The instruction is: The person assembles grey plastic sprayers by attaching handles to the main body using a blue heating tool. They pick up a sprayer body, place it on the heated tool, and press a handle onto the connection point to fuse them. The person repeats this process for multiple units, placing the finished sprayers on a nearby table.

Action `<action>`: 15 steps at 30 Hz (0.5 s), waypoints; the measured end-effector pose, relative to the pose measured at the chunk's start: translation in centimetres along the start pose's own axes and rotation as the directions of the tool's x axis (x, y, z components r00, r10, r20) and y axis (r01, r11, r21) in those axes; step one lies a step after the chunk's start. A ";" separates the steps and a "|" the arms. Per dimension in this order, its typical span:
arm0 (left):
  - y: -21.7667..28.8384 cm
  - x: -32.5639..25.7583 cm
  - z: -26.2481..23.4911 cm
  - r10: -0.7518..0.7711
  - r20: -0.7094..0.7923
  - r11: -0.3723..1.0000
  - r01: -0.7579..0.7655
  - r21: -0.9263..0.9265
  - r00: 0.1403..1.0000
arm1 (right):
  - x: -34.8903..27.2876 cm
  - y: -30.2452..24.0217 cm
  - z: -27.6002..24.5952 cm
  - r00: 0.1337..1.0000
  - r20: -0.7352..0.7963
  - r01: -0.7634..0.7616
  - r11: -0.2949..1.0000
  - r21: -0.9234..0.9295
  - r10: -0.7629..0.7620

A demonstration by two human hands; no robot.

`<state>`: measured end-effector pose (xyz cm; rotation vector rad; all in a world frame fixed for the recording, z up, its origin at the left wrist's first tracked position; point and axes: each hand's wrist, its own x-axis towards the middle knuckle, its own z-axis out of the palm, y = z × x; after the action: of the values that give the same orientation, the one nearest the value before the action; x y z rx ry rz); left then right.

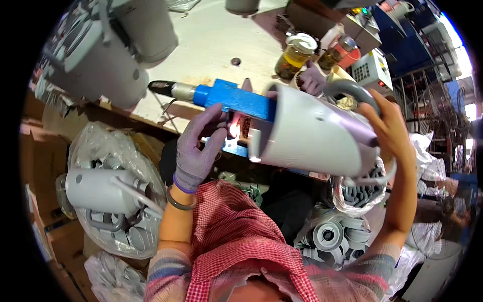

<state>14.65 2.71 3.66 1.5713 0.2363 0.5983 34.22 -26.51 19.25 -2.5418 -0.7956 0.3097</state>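
The head view shows the left hand (195,146), in a purple-grey glove, with its fingers loosely curved and its thumb held apart from them; nothing shows in the gap between. The fingertips lie beside a blue bar-shaped fixture (241,100), close to a flame-like orange glow (234,127); whether they touch the fixture I cannot tell. The bare right hand (391,123) is bent round the far end of a large grey can (317,136), near its dark curved handle (349,88), though the exact contact of each finger is hidden. The can lies sideways, its mouth toward the left hand and its wall covering the fixture's right end. Beyond it, a purple glove (313,79) sits by a glass jar (296,56) on the pale worktable (211,35). At left, another grey can (98,189) rests on a filled plastic bag (83,143).
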 end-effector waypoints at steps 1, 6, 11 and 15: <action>-1.5 -0.1 -1.5 0.020 0.025 0.987 -0.024 0.157 0.999 | -0.8 2.1 -0.6 0.999 -0.052 0.018 1.000 0.025 -0.016; -4.1 -1.4 -1.9 -0.318 0.114 0.705 0.154 0.692 0.941 | -5.0 5.2 -2.2 0.998 -0.029 -0.059 0.998 0.005 0.060; -9.3 -1.8 1.2 -0.295 -0.024 0.774 0.254 0.579 0.955 | -6.6 7.5 -2.3 0.997 -0.057 -0.052 0.998 0.018 0.053; -11.9 -1.8 2.5 -0.097 -0.090 0.774 0.132 0.619 0.991 | -7.1 8.1 -2.3 0.991 -0.062 -0.108 0.986 0.129 0.117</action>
<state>16.89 0.89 -8.29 2.1674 0.6192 0.4854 33.16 -37.38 17.81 -2.4687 -0.5890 0.2958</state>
